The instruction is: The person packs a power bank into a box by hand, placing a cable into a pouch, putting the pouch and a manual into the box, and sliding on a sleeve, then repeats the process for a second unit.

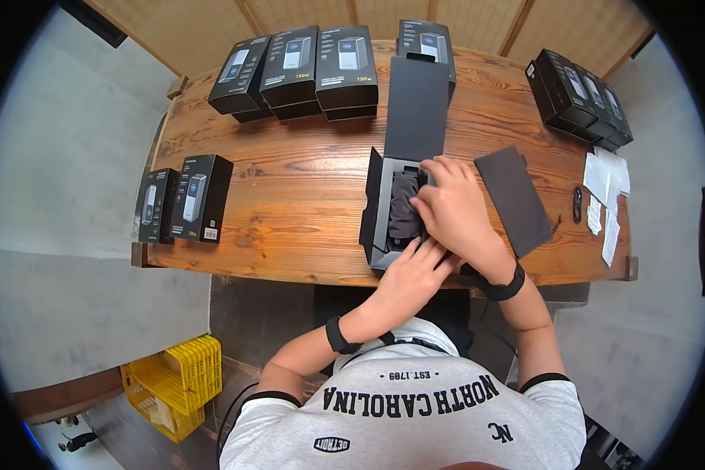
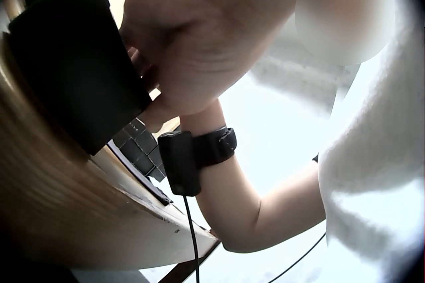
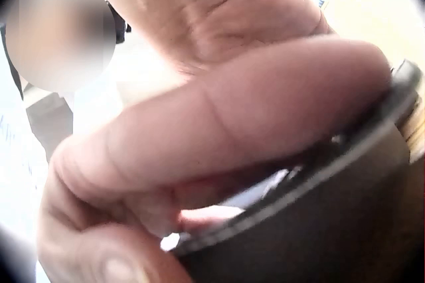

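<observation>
A black product box [image 1: 372, 211] stands on the table with its long lid [image 1: 416, 110] raised away from me. Inside its grey lining lies a crumpled dark cloth pouch [image 1: 404, 207]. My right hand [image 1: 458, 207] bends over the box's right side, its thumb and fingertips at the pouch. In the right wrist view a finger lies along a dark curved edge [image 3: 319, 223]; whether the fingers pinch anything I cannot tell. My left hand [image 1: 411, 278] touches the box's near end with extended fingers. The left wrist view shows the box's dark outer face [image 2: 80, 70] beside that hand.
A flat dark pouch [image 1: 517, 200] lies right of the box, with a coiled black cable [image 1: 577, 205] and white wrappers [image 1: 605, 176] farther right. Closed boxes stand at the left [image 1: 200, 200], back [image 1: 290, 66] and back right [image 1: 576, 98]. A yellow crate [image 1: 192, 372] sits on the floor.
</observation>
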`<state>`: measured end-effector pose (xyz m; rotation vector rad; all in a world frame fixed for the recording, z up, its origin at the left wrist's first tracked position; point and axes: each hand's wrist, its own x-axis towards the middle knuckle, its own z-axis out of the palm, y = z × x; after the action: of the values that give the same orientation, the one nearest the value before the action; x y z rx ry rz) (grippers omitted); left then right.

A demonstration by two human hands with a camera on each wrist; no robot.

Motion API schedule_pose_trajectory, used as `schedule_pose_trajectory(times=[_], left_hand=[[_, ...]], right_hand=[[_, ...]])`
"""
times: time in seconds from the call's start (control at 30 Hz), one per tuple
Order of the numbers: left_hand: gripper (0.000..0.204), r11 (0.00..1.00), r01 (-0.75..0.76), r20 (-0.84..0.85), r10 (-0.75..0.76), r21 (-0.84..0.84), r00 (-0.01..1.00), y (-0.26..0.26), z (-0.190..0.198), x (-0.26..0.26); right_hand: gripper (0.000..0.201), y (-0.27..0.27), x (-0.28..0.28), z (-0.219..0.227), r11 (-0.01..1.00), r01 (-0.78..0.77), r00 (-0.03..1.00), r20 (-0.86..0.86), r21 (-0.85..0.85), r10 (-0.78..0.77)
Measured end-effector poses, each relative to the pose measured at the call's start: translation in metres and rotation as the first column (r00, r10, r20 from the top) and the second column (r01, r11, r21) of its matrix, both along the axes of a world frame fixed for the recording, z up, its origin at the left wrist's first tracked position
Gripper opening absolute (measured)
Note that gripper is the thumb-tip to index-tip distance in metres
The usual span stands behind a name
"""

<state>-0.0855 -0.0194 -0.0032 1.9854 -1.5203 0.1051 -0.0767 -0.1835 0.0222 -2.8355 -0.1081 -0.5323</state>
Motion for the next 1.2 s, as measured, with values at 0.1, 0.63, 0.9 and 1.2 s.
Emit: schedule_pose_trajectory(times=[0.1,0.63,0.9,1.2], left_hand=[[0.038,0.999,0.006,-0.16,-0.013,-0.045,0.987,0.004,0.007,0.005],[0.044,0.939,-0.283,-0.076,0.273,-0.196,0.959,0.063,0.017,0.043],[0.044,0.908,-0.398,-0.312,0.344,-0.13,0.886,0.072,0.01,0.045],[0.04,0.878,-0.453,-0.275,0.402,-0.156,0.873,0.086,0.003,0.043]], right_hand=[[0.019,0.0,0.002,0.013,0.981,-0.118,0.989,0.104,0.154,0.103],[0.032,-0.041,-0.023,0.014,0.872,0.021,0.986,0.134,0.489,-0.099],[0.044,-0.04,-0.07,-0.019,0.691,0.2,0.972,-0.053,0.695,-0.228],[0.048,-0.241,-0.181,-0.058,0.453,0.867,0.455,0.043,0.205,-0.889]])
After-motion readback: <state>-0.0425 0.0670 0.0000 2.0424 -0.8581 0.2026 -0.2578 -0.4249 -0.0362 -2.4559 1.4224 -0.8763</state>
